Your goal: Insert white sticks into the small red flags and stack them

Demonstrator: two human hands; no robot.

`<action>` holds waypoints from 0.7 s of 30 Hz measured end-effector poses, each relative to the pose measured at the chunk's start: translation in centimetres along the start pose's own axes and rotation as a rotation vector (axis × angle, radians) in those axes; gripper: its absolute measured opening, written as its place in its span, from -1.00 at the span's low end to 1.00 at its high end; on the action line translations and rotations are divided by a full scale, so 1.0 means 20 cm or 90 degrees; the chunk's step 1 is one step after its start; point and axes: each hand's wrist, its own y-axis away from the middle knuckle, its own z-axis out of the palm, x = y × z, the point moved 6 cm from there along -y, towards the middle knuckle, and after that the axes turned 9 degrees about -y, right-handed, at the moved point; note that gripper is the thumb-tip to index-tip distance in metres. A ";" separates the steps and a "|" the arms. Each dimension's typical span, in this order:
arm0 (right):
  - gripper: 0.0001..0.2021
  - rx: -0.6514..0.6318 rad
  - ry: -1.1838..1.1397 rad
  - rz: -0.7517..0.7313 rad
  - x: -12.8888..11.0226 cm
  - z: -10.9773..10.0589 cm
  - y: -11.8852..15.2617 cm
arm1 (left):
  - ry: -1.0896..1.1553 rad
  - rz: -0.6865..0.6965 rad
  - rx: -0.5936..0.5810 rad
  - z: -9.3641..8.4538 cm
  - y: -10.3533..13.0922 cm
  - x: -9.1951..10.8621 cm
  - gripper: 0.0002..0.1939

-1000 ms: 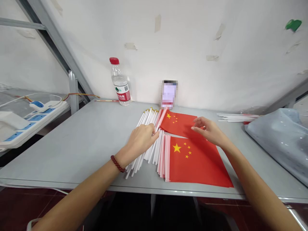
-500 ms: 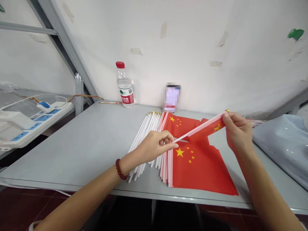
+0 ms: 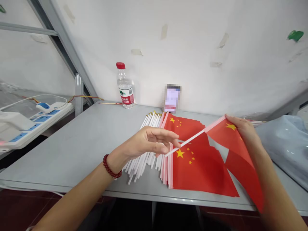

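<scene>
My right hand point(image 3: 243, 128) grips the top of a small red flag point(image 3: 218, 130) at its sleeve, and the cloth hangs over toward my right forearm. From the sleeve a white stick point(image 3: 192, 138) slants down to the left. Near the stick's lower end is my left hand point(image 3: 156, 141), its fingers apart and loosely curved around the end without gripping it. Beneath lie stacked red flags point(image 3: 204, 170) with yellow stars and pinkish-white sleeves. White sticks with gold tips point(image 3: 137, 166) lie in a bunch beside them, partly hidden by my left hand.
A red-capped water bottle point(image 3: 125, 91) and a blurred phone point(image 3: 172, 98) stand by the wall at the back of the grey table point(image 3: 79, 144). A power strip point(image 3: 36, 125) is at the left, a pale plastic bag point(image 3: 286, 141) at the right.
My left hand has opened and shifted slightly left. The held flag's cloth has unfolded down over my right forearm, and more of the white stick shows below the sleeve.
</scene>
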 end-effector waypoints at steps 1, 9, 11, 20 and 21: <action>-0.76 -0.004 0.001 -0.008 0.00 0.02 0.00 | -0.005 -0.004 -0.028 0.01 0.00 0.00 -0.61; -0.68 -0.031 0.006 0.030 0.04 0.11 0.10 | -0.050 -0.029 -0.107 0.05 0.02 0.01 -0.64; -0.69 -0.048 0.007 0.044 0.05 0.13 0.11 | -0.065 -0.025 -0.116 0.06 0.02 0.02 -0.63; -0.68 -0.014 0.011 0.027 0.07 0.11 0.05 | -0.129 -0.051 -0.150 0.09 0.05 0.05 -0.55; -0.68 -0.015 0.012 0.020 0.07 0.10 0.04 | -0.141 -0.046 -0.142 0.08 0.06 0.06 -0.55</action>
